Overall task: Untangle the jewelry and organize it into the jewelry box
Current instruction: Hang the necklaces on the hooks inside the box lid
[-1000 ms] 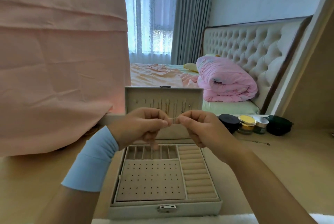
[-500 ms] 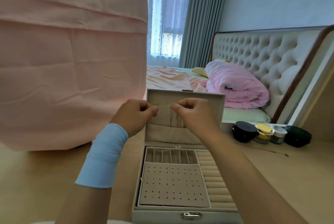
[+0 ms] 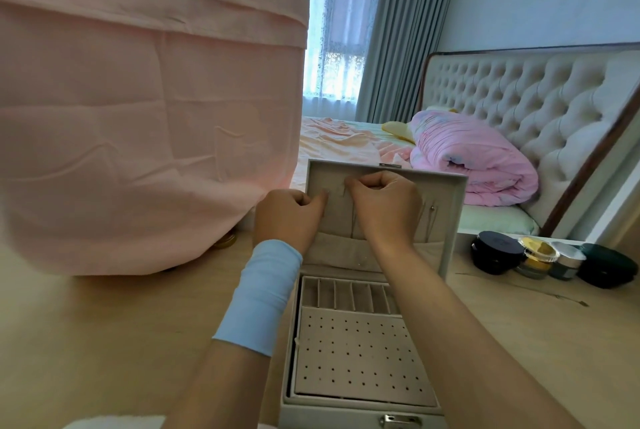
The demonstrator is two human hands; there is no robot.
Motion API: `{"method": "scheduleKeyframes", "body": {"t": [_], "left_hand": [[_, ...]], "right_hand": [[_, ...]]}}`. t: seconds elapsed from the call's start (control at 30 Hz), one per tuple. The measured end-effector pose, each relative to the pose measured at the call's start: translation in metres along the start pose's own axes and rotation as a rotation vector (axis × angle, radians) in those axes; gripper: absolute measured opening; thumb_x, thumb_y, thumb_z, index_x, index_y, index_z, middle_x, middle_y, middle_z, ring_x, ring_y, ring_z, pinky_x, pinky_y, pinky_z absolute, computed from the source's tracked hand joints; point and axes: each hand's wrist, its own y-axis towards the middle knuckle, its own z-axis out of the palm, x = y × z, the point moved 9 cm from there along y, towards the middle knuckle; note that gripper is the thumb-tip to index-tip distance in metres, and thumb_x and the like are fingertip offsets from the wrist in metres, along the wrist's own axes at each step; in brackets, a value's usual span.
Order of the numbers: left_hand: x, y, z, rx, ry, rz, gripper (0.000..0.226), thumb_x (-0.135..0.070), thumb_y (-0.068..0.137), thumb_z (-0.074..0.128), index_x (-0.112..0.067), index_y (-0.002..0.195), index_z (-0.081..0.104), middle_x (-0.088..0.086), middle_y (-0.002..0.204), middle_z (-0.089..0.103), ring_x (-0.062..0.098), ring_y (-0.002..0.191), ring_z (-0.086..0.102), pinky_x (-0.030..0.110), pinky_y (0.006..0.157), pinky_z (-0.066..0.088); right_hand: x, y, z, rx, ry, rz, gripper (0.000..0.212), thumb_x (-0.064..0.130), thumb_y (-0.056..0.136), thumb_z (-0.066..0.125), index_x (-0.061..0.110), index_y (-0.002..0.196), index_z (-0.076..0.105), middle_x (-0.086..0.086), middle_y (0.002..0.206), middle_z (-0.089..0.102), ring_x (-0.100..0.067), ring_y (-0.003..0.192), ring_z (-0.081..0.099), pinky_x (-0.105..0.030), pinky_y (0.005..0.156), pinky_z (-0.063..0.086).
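We see a pink cloth [image 3: 138, 117] hanging at the left, down to the wooden table [image 3: 86, 342]. At its right, touching in a row, are a black jar [image 3: 497, 252], a gold-lidded jar [image 3: 538, 257], a silver jar [image 3: 568, 260] and a dark case [image 3: 609, 266]. Beyond, a rolled pink quilt [image 3: 474, 158] lies on the bed [image 3: 339, 141] against a tufted headboard [image 3: 519, 93].

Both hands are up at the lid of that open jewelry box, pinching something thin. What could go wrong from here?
1. The left hand and right hand pinch a thin chain right beside the hanging chains; it could snag on them and tangle again.
2. Pushing against the upright lid might tip it back or shift the jewelry box.
3. The chain is barely visible, so if it slips it could be hard to find.
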Motion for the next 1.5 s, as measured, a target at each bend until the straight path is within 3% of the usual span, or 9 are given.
{"method": "scheduleKeyframes", "body": {"t": [0.13,0.3,0.43,0.53,0.7,0.87,1.03,1.23,1.5], "left_hand": [[0.000,-0.001,0.001,0.017,0.053,-0.008,0.045,-0.039,0.087,0.062,0.001,0.067,0.067,0.019,0.067,0.064,0.028,0.063,0.054,0.026,0.059,0.043],[-0.001,0.001,0.011,0.165,0.136,0.006,0.043,-0.037,0.081,0.064,0.005,0.074,0.066,0.025,0.075,0.065,0.022,0.061,0.049,0.040,0.069,0.052],[-0.005,-0.006,0.022,0.413,0.103,0.002,0.035,-0.032,0.090,0.062,-0.001,0.073,0.066,0.004,0.055,0.061,0.016,0.050,0.052,0.026,0.053,0.047],[-0.010,-0.019,0.028,0.624,0.028,-0.025,0.026,-0.023,0.095,0.059,0.000,0.086,0.069,0.005,0.070,0.068,0.014,0.057,0.062,0.023,0.053,0.054],[-0.013,-0.031,0.029,0.815,0.086,0.024,0.016,-0.015,0.095,0.058,-0.014,0.097,0.073,0.007,0.093,0.075,0.015,0.086,0.071,0.027,0.083,0.057],[-0.010,-0.028,0.026,0.774,0.081,0.000,0.014,-0.014,0.093,0.062,-0.012,0.103,0.072,0.012,0.094,0.074,0.020,0.091,0.071,0.031,0.081,0.059],[-0.021,-0.034,0.048,0.695,0.032,0.022,0.019,-0.018,0.093,0.060,-0.017,0.111,0.066,0.001,0.095,0.073,0.014,0.082,0.072,0.018,0.056,0.051],[-0.014,-0.045,0.066,0.749,-0.064,-0.110,0.018,-0.028,0.092,0.064,-0.011,0.095,0.068,0.000,0.081,0.075,0.009,0.060,0.063,0.017,0.049,0.044],[-0.020,-0.032,0.049,0.583,0.077,0.022,0.009,-0.021,0.088,0.070,-0.012,0.086,0.074,-0.005,0.075,0.073,0.008,0.062,0.064,0.011,0.051,0.045]], "right_hand": [[-0.003,-0.001,0.001,0.010,-0.079,-0.003,0.016,0.022,0.077,0.076,0.025,0.063,0.069,0.017,0.061,0.065,0.005,0.061,0.059,-0.004,0.054,0.036],[-0.013,-0.013,0.006,0.154,-0.213,0.016,0.023,0.024,0.080,0.076,0.015,0.060,0.070,0.004,0.065,0.070,-0.011,0.067,0.064,-0.024,0.059,0.041],[-0.025,-0.029,0.016,0.387,-0.185,0.130,0.034,0.033,0.093,0.065,0.005,0.078,0.075,-0.013,0.075,0.072,-0.016,0.065,0.059,-0.028,0.058,0.045],[-0.032,-0.050,0.023,0.576,0.041,0.349,0.047,0.044,0.103,0.049,0.008,0.088,0.074,-0.008,0.076,0.075,-0.021,0.063,0.062,-0.033,0.053,0.052],[-0.029,-0.060,0.029,0.724,0.169,0.340,0.034,0.039,0.101,0.057,0.015,0.092,0.078,-0.006,0.088,0.078,-0.023,0.091,0.075,-0.043,0.089,0.059],[-0.021,-0.048,0.008,0.636,0.174,0.273,0.021,0.024,0.102,0.057,0.017,0.095,0.075,0.003,0.088,0.078,-0.010,0.081,0.070,-0.029,0.078,0.055],[-0.016,-0.039,-0.003,0.653,0.080,0.143,0.020,0.026,0.099,0.062,0.021,0.088,0.078,0.005,0.087,0.076,-0.006,0.086,0.067,-0.022,0.076,0.047],[-0.020,-0.032,-0.008,0.650,0.099,0.109,0.018,0.024,0.097,0.065,0.019,0.087,0.078,0.003,0.082,0.077,-0.004,0.077,0.070,-0.019,0.071,0.050],[-0.042,-0.059,0.009,0.979,-0.222,0.175,0.018,0.023,0.094,0.062,0.023,0.110,0.069,0.013,0.076,0.062,-0.002,0.068,0.055,-0.019,0.061,0.041]]}}
